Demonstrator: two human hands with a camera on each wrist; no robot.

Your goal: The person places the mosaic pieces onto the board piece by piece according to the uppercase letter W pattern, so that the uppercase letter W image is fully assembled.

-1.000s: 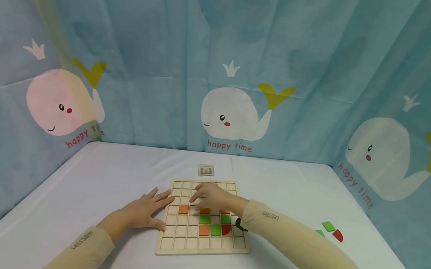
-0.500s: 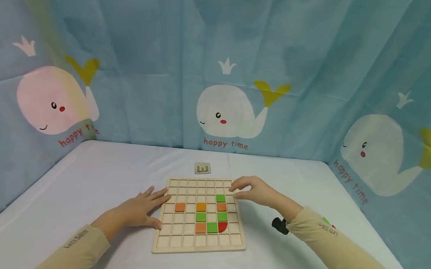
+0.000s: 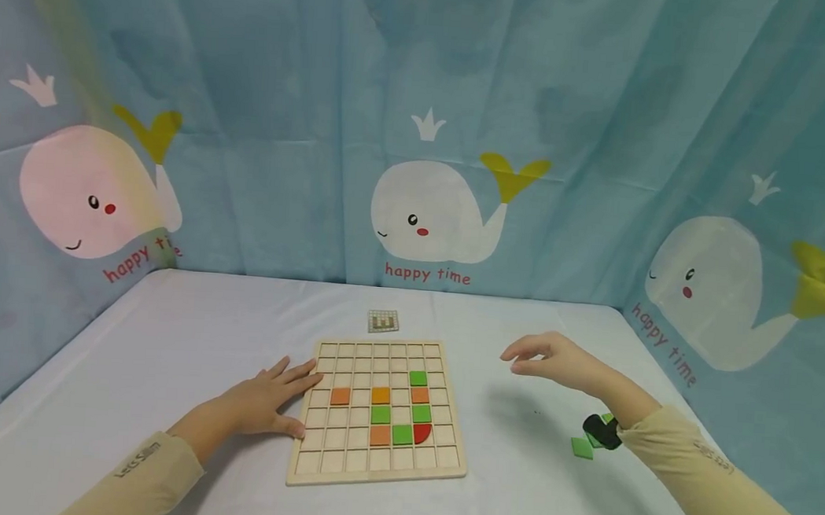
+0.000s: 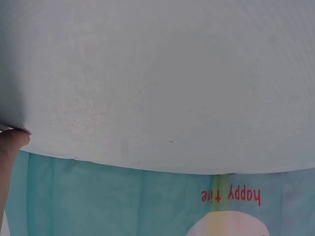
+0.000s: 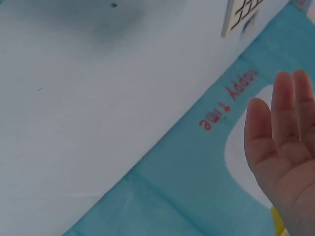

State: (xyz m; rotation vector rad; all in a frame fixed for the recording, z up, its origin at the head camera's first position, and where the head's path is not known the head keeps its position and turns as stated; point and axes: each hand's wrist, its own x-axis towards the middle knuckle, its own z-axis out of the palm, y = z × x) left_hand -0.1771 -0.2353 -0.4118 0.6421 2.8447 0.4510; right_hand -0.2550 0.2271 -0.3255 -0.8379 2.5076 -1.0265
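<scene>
Head view: the board (image 3: 333, 442) lies between the hands, right beside the left one. The left hand (image 3: 258, 398) is spread flat, fingertips over the board's left edge and thumb at that same edge, gripping nothing. Well to the board's right, the right hand (image 3: 555, 361) hangs above the table (image 3: 505, 484) — fingers loosely bent, no tile in them. The loose tiles (image 3: 582, 447) lie closer to the body than the right hand and a little to its right, partly hidden by a black object (image 3: 602, 431) at that wrist. So the right hand is much nearer — the left is across the board from them. The one plainly visible looks roughly square, with no clear long axis.
</scene>
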